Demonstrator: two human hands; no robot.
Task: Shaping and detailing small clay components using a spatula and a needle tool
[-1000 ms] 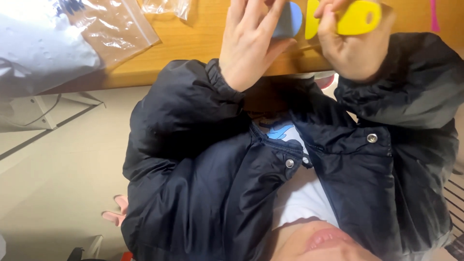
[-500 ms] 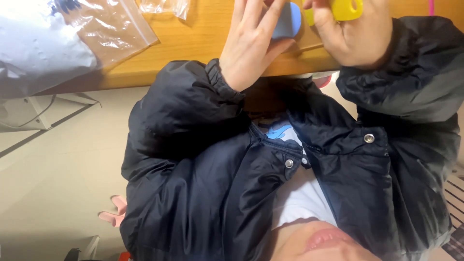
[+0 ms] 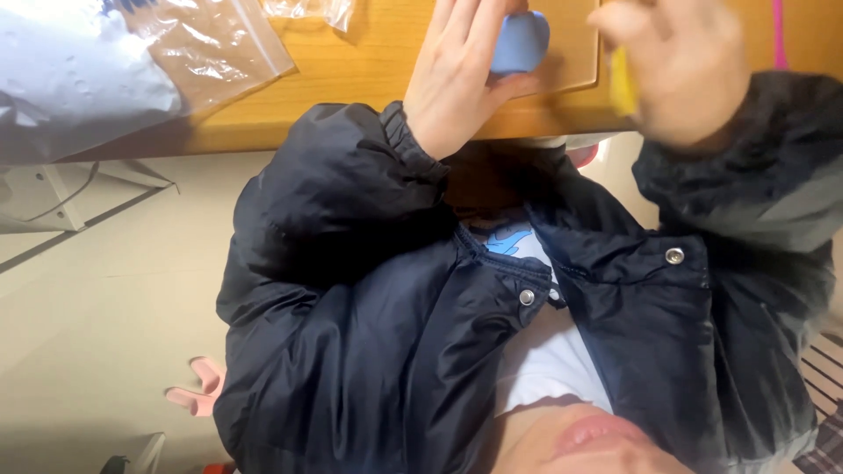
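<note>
Both my hands are up at the edge of the wooden table [image 3: 351,83]. My left hand [image 3: 461,83] has its fingers stretched out, thumb pressed against a small blue rounded piece [image 3: 520,39] held at its fingertips. My right hand [image 3: 680,70], blurred, is curled around a yellow piece [image 3: 622,83], just beside the blue one. Clear plastic bags [image 3: 211,44] lie well to the left.

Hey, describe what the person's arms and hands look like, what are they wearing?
Both arms are in a dark navy, slightly shiny puffer jacket with silver snap buttons down the open front. The left sleeve ends in a gathered elastic cuff. The right sleeve looks the same. The left hand and right hand are bare, with no gloves; the right is blurred.
</note>
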